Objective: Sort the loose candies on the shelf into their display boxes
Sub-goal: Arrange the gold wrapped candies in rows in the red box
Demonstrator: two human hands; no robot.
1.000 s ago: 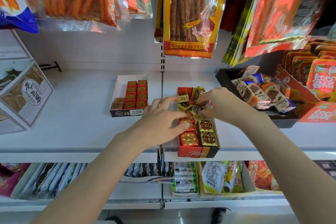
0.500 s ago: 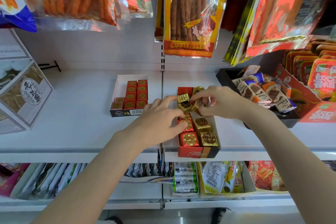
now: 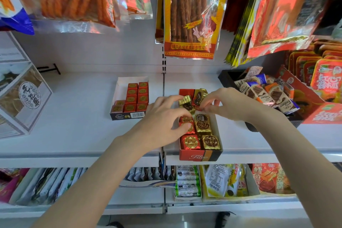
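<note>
The left hand [image 3: 162, 122] lies over the left side of the red candy box [image 3: 200, 155] at the shelf [image 3: 74, 116] edge, its fingers curled loosely, fingertips touching the wrapped candies in the middle of the box; I cannot tell whether it grips one. Nearest in the box sit a red candy [image 3: 190, 142] and a gold candy [image 3: 211, 142] side by side, with more behind them. The right hand [image 3: 227, 105] reaches in from the right, fingers pinched on a gold-wrapped candy [image 3: 199, 98] among the loose ones heaped at the box's far end. Further left and back stands a white box [image 3: 122, 87] partly filled with small red cubes [image 3: 137, 94]. To the right, a black tray [image 3: 224, 77] holds chocolate bars [image 3: 266, 94].
</note>
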